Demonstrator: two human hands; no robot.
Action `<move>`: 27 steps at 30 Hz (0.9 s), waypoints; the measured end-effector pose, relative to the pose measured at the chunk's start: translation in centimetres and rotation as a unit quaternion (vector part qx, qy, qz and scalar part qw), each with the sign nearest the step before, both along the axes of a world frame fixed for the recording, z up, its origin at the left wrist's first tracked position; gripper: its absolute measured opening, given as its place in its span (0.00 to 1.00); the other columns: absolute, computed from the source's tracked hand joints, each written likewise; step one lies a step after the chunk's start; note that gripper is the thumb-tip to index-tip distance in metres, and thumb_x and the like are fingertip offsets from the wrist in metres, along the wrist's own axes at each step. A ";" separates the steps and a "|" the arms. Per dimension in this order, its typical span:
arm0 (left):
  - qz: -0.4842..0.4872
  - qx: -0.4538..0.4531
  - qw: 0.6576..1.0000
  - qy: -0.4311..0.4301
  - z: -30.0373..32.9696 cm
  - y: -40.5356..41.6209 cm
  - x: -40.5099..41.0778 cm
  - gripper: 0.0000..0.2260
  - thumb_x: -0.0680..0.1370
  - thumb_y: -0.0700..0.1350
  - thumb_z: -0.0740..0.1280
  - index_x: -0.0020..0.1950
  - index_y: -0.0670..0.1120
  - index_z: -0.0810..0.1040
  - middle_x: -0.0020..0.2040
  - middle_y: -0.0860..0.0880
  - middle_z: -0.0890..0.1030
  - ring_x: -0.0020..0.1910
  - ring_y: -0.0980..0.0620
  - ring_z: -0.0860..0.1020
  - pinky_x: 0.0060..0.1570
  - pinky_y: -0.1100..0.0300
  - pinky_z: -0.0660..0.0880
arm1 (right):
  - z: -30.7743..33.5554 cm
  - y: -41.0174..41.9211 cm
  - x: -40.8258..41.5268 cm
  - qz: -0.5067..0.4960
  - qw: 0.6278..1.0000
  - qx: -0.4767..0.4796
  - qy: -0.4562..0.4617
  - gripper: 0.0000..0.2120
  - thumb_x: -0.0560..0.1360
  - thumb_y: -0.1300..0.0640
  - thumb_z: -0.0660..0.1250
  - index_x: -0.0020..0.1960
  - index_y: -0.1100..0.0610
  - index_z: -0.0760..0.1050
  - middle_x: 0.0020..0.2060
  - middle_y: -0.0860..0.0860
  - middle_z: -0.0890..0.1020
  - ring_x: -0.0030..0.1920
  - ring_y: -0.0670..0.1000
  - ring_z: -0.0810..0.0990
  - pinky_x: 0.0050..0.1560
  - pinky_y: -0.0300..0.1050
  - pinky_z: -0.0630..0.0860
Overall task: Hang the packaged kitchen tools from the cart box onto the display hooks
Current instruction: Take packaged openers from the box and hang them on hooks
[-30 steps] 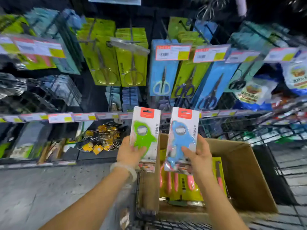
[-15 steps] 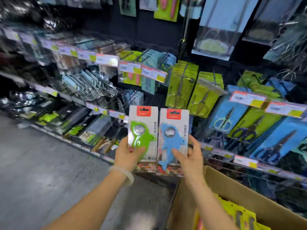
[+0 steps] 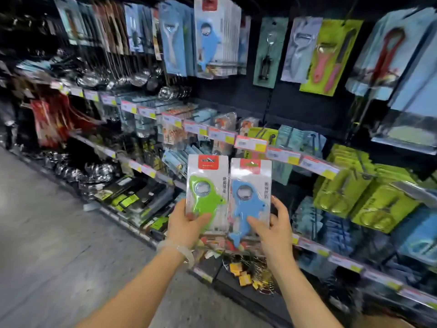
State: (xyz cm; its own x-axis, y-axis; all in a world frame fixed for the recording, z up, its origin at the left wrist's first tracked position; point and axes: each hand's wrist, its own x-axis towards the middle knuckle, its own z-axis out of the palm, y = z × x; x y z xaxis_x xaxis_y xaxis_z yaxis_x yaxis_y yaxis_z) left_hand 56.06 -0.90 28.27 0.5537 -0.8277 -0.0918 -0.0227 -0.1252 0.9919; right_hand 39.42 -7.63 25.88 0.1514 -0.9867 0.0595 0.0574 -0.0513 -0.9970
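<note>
Head view: two carded shark-shaped bottle openers held up side by side in front of the hook display, one per hand.

Left hand [image 3: 186, 227] grips the white blister card with the green shark-shaped opener [image 3: 205, 197] at its lower edge, thumb curled over the front; pale bracelet [image 3: 176, 248] on that wrist. Right hand [image 3: 272, 229] pinches the white blister card with the blue shark-shaped opener [image 3: 248, 204] low down, thumb on the front, fingers wrapped round the right edge. Cards upright, inner edges touching or nearly so; can't tell which. Both off the hooks. Matching blue shark opener cards [image 3: 214, 39] hang on an upper hook, well above the held pair. Rows of orange-and-yellow price tags [image 3: 250, 143] run along the shelf rails behind. Yellow-green scissor packs [image 3: 364, 197] hang to the right. Grey floor [image 3: 47, 233] on the left.
</note>
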 end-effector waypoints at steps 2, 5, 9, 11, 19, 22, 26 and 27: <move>0.001 0.002 1.000 -0.012 0.7 0.0 3.2 0.13 0.72 0.39 0.72 0.54 0.47 0.74 0.44 0.44 0.80 0.36 0.46 0.76 0.40 0.47 0.76 | 0.6 -0.2 3.2 0.004 1.000 -0.007 -0.010 0.29 0.72 0.67 0.70 0.65 0.47 0.64 0.56 0.48 0.79 0.52 0.44 0.81 0.49 0.45 0.81; 0.006 -0.009 1.000 -0.025 1.4 -0.1 7.2 0.13 0.72 0.39 0.71 0.55 0.46 0.75 0.44 0.45 0.81 0.38 0.45 0.77 0.42 0.47 0.77 | 1.2 -0.4 7.3 -0.001 1.000 -0.013 -0.015 0.28 0.72 0.67 0.70 0.64 0.46 0.64 0.52 0.45 0.78 0.46 0.37 0.81 0.43 0.38 0.80; -0.004 -0.029 0.999 -0.033 2.8 -1.1 11.1 0.12 0.73 0.38 0.71 0.55 0.47 0.76 0.45 0.44 0.82 0.39 0.48 0.79 0.42 0.49 0.78 | 2.4 -1.2 11.1 -0.010 0.999 -0.022 -0.023 0.29 0.72 0.66 0.70 0.63 0.44 0.63 0.53 0.42 0.77 0.48 0.36 0.79 0.48 0.43 0.80; -0.010 -0.045 0.999 -0.025 3.7 -2.2 12.4 0.12 0.73 0.37 0.71 0.54 0.46 0.76 0.47 0.40 0.82 0.41 0.45 0.78 0.44 0.44 0.77 | 3.5 -2.1 12.2 -0.015 0.999 -0.030 -0.026 0.28 0.72 0.67 0.70 0.61 0.43 0.63 0.50 0.39 0.76 0.45 0.34 0.79 0.42 0.36 0.79; -0.026 -0.116 0.993 -0.007 9.1 -7.7 16.6 0.11 0.73 0.34 0.70 0.51 0.45 0.75 0.47 0.41 0.82 0.41 0.45 0.79 0.44 0.40 0.77 | 8.6 -8.2 16.2 -0.026 0.994 -0.103 -0.033 0.30 0.71 0.64 0.72 0.63 0.41 0.64 0.62 0.47 0.75 0.60 0.49 0.76 0.55 0.48 0.78; -0.020 -0.143 0.989 -0.022 11.0 -9.8 18.1 0.11 0.73 0.34 0.70 0.51 0.47 0.76 0.43 0.48 0.84 0.39 0.47 0.81 0.42 0.44 0.78 | 9.9 -11.1 18.1 -0.024 0.990 -0.136 -0.038 0.30 0.70 0.64 0.73 0.65 0.45 0.66 0.63 0.49 0.75 0.61 0.51 0.77 0.58 0.55 0.77; -0.018 -0.164 0.986 -0.030 12.9 -12.8 20.4 0.11 0.73 0.34 0.70 0.52 0.47 0.76 0.44 0.49 0.84 0.38 0.50 0.81 0.38 0.53 0.79 | 11.5 -14.6 20.8 -0.031 0.983 -0.177 -0.034 0.30 0.70 0.64 0.73 0.66 0.45 0.66 0.62 0.48 0.76 0.60 0.52 0.77 0.59 0.59 0.76; -0.020 -0.169 0.985 -0.032 13.5 -13.7 20.9 0.12 0.73 0.34 0.70 0.52 0.47 0.76 0.44 0.50 0.83 0.38 0.52 0.81 0.37 0.57 0.80 | 12.1 -15.4 21.4 -0.033 0.982 -0.182 -0.031 0.30 0.70 0.63 0.74 0.63 0.42 0.66 0.62 0.47 0.75 0.61 0.51 0.77 0.60 0.59 0.75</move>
